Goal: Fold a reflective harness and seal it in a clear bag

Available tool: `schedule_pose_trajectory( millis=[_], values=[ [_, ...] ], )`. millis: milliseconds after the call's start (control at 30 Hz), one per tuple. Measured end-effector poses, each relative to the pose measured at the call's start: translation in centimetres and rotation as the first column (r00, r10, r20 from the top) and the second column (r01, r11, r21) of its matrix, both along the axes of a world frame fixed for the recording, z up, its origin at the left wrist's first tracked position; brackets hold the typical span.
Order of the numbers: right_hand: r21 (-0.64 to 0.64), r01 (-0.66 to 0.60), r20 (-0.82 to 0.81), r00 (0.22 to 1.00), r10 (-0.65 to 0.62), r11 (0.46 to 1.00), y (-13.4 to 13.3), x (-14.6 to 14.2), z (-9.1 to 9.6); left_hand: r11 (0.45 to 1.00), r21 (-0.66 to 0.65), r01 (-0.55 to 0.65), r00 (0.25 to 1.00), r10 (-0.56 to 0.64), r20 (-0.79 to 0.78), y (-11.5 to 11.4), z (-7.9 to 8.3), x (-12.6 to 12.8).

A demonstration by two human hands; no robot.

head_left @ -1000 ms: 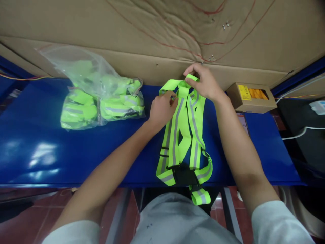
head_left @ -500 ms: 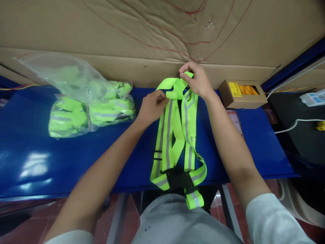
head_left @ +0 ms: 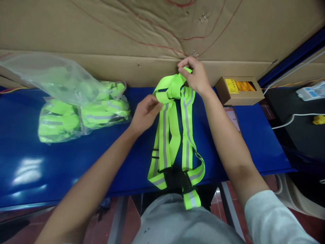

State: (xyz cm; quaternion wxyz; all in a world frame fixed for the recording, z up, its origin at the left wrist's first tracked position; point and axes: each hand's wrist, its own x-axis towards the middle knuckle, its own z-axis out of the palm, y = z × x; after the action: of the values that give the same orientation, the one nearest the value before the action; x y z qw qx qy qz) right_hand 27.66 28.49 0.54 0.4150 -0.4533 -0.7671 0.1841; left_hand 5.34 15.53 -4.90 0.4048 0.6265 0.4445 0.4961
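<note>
A neon yellow-green reflective harness (head_left: 165, 135) with grey stripes lies lengthwise on the blue table (head_left: 101, 162). Its black joining piece (head_left: 175, 179) is at the table's front edge, and one short strap loop hangs over that edge. At the far end, my right hand (head_left: 195, 75) pinches a folded strap and holds it up. My left hand (head_left: 147, 112) has its thumb and fingers closed on the harness's left strap, just below the crossed bands. Black sliders (head_left: 155, 154) sit on the outer left strap.
Left of the harness lie clear bags (head_left: 59, 120) of similar neon straps, with a large plastic bag (head_left: 58, 74) over them. A small cardboard box (head_left: 238, 91) with orange contents and a phone (head_left: 232, 118) lie to the right. A cardboard panel (head_left: 114, 64) rises behind.
The strap end in my right hand has been drawn slightly up and the crossed bands have shifted. My left hand has moved a little left and down. The whole view has shifted slightly.
</note>
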Motion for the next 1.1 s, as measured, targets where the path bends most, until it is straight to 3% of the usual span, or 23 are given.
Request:
schedule_pose_trajectory(
  millis=[67, 133, 233, 367, 500, 567, 733, 900, 1000, 1100],
  values=[
    [0.010, -0.056, -0.013, 0.998, 0.056, 0.998, -0.3, -0.3, 0.7, 0.996, 0.064, 0.065, 0.982, -0.052, -0.181, -0.5, 0.3, 0.5],
    [0.035, -0.066, -0.007, 0.998, 0.067, 0.997, -0.5, -0.4, 1.1, 0.993, 0.097, 0.068, 0.972, -0.044, -0.232, -1.0, 0.7, 1.0],
    [0.044, -0.061, 0.012, 0.998, 0.061, 0.997, -0.6, -0.2, 1.0, 0.998, 0.012, -0.069, 0.996, 0.068, 0.054, -1.2, 1.7, 1.6],
    [-0.019, -0.061, 0.047, 0.997, 0.061, 0.998, -0.1, 0.3, -0.1, 0.983, -0.139, -0.121, 0.879, 0.171, 0.446, -1.3, 3.4, 1.6],
    [-0.076, -0.099, 0.055, 0.993, 0.103, 0.992, 0.3, 0.3, -0.7, 0.961, -0.248, -0.122, 0.770, 0.249, 0.588, -1.4, 4.4, 1.3],
    [-0.089, -0.093, 0.046, 0.994, 0.098, 0.992, 0.2, 0.3, -0.7, 0.946, -0.296, -0.130, 0.749, 0.289, 0.596, -1.5, 4.3, 1.3],
    [-0.092, -0.093, 0.068, 0.993, 0.100, 0.991, -0.5, 0.1, 0.1, 0.940, -0.326, -0.102, 0.744, 0.289, 0.602, -1.6, 4.1, 1.8],
    [-0.031, -0.088, 0.150, 0.985, 0.091, 0.996, -2.0, -0.4, 2.2, 0.949, -0.305, -0.079, 0.761, 0.255, 0.596, -1.8, 5.0, 2.2],
    [-0.115, -0.065, 0.243, 0.966, 0.091, 0.991, -2.7, -0.6, 2.4, 0.968, -0.237, -0.085, 0.812, 0.205, 0.546, -2.3, 5.2, 2.3],
    [-0.244, -0.040, 0.370, 0.920, 0.131, 0.969, -2.8, -0.9, 1.0, 0.977, -0.204, -0.068, 0.868, 0.159, 0.471, -2.7, 4.6, 2.3]
  ],
)
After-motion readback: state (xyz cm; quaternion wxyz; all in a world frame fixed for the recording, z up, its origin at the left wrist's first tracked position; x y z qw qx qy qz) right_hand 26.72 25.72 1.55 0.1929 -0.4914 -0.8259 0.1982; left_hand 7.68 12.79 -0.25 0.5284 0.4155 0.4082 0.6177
